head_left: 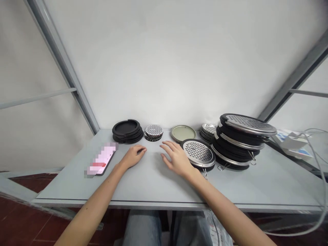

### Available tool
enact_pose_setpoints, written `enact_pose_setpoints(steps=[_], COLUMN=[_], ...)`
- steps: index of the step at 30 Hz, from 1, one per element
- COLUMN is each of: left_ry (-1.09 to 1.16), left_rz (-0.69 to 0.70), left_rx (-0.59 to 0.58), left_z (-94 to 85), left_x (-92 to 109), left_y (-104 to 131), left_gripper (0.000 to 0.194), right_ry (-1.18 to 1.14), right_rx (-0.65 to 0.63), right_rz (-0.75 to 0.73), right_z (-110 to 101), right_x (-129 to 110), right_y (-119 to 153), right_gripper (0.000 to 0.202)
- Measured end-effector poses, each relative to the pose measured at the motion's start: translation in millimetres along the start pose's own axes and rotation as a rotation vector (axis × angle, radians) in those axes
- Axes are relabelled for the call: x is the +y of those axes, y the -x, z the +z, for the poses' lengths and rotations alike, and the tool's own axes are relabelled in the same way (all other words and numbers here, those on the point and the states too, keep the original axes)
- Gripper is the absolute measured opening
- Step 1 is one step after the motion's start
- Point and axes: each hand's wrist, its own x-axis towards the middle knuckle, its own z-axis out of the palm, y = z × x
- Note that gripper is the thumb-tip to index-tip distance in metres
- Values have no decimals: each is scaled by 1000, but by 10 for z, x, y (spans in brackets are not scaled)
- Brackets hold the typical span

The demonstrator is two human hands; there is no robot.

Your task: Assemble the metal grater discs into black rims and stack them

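My left hand rests on the grey table, fingers loosely bent, with a small gap beside the thumb and nothing seen in it. Facing it, my right hand is open, fingers spread, just left of a round black-rimmed case with a slotted metal top and a wire clasp. Whether the right hand touches the table or that case I cannot tell. Behind the hands lie a stack of black rings, a small stack of perforated metal discs and shallow olive-coloured round lids.
A tall stack of similar black-rimmed cases stands at the right, partly hiding more metal discs. A phone lies at the left. White boxes and a white cable are at the far right. A wall closes the back.
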Motion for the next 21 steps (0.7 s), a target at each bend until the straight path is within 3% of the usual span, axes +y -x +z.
enact_pose_setpoints(steps=[2,7,10,13,16,18,21], left_ry=[9,3,-3,-10,-24,-25,-29], left_rz=[24,73,73,64,45,37,37], left_rx=[0,12,36,54,75,87,95], left_z=[4,15,15,10,-1,-11,-26], left_x=[-38,-100,-79,-48,-26,-13,13], left_y=[-2,-16,-22,-26,-25,-23,-23], left_gripper=[24,19,17,17,18,19,20], right_ry=[2,130,93,8,-92,-108,-36], right_rx=[-57,-60,-118,-92,-12,-12,-116], right_rz=[54,467,471,355,269,325,446], right_z=[194,590,654,580,377,196,-33], right_x=[-6,45,28,-7,38,166,508], right_y=[-231,-427,-380,-370,-472,-585,-740], right_gripper=[41,57,59,54,41,37,36])
